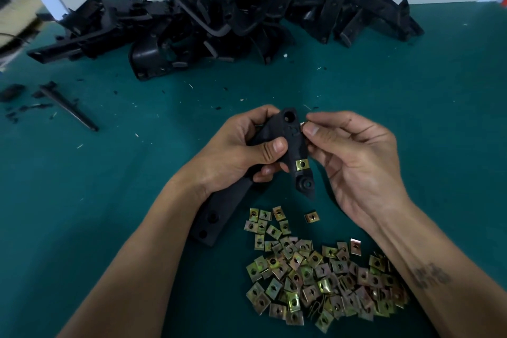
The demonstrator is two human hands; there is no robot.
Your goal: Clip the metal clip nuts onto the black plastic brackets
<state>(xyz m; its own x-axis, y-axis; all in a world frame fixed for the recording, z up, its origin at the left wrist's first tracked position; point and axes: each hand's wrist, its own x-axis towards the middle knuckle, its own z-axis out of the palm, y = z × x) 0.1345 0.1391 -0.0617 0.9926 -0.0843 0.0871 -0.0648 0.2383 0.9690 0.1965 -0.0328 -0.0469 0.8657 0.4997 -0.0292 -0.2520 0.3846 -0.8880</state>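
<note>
My left hand [241,151] grips a black plastic bracket [290,132] over the middle of the green table. One brass-coloured clip nut [302,164] sits clipped on the bracket's lower right edge. My right hand [354,156] pinches another metal clip nut [304,125] between thumb and forefinger, right against the bracket's upper right edge. The nut is mostly hidden by the fingertips. A heap of loose clip nuts [315,274] lies below the hands, near the front edge.
A large pile of black brackets [219,16] fills the back of the green table [411,85]. A thin black plastic strip [68,107] and small scraps lie at the left. One stray clip nut [312,217] sits apart from the heap.
</note>
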